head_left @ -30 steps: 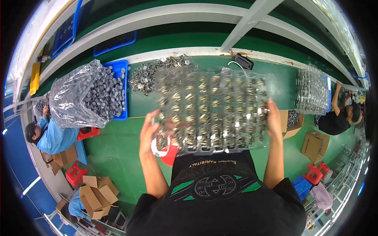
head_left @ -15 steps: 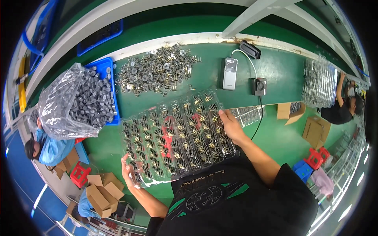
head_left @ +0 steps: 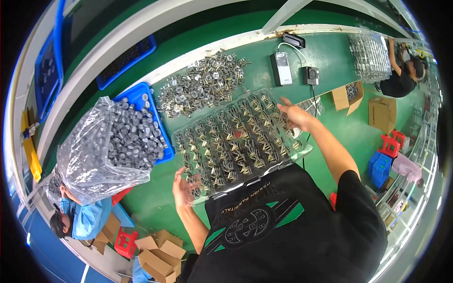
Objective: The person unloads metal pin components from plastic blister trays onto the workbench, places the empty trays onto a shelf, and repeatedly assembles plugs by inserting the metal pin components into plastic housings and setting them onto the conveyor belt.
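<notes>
A clear plastic tray [head_left: 250, 181], filled with rows of small dark parts with brass-coloured pins [head_left: 236, 141], is held up in front of my body, its far edge beside the bench. My left hand [head_left: 183, 189] grips its near left corner, fingers along the side. My right hand [head_left: 298, 116] is closed on the far right edge, with part of the fingers hidden by the tray. Just past the tray, a loose heap of similar pinned parts [head_left: 203, 85] lies on the green bench [head_left: 255, 70].
At left, a blue bin [head_left: 166, 152] holds grey round caps [head_left: 134, 137] and a clear plastic bag [head_left: 89, 151]. A grey-white device [head_left: 281, 69] and a small black box [head_left: 310, 75] with a cable stand right of the heap. Stacked clear trays [head_left: 369, 54] sit farther right. Co-workers are at both sides.
The view has turned, so the bench things sit differently in the picture. The tray, with both hands on it, has moved right and a little toward the bench.
</notes>
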`<state>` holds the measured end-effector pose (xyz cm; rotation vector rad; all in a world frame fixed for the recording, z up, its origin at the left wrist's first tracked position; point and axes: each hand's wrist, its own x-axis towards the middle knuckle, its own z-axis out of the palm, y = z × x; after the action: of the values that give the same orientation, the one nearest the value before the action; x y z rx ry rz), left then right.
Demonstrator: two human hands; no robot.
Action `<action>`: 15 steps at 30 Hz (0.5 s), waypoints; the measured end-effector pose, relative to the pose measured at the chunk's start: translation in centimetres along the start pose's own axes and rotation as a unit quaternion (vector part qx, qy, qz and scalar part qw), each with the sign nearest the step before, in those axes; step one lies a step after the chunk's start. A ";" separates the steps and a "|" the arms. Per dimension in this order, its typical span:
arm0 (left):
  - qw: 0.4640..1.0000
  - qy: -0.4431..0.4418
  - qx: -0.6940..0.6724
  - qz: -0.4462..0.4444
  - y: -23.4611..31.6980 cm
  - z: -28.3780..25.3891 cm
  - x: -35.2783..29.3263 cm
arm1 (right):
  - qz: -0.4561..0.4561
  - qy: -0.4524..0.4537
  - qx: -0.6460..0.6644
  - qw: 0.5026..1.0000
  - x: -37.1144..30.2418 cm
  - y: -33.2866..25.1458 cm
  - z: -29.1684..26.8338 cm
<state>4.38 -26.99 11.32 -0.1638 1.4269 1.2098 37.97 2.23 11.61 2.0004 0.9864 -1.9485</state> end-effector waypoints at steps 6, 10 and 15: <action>0.987 0.029 0.093 -0.130 1.9 -3.2 5.5 | -0.004 -0.072 0.012 0.997 0.0 -0.9 -0.8; 0.984 0.031 0.125 -0.119 2.2 -2.1 8.9 | 0.019 -0.062 0.032 0.997 -0.6 -1.9 -0.1; 0.990 0.022 0.075 -0.117 3.6 -1.1 10.1 | 0.036 -0.062 0.011 0.997 -0.2 -2.1 -0.4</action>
<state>-1.83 -20.81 5.01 -0.2478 1.4866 0.9099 37.11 3.95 12.54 1.8734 0.8562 -2.0260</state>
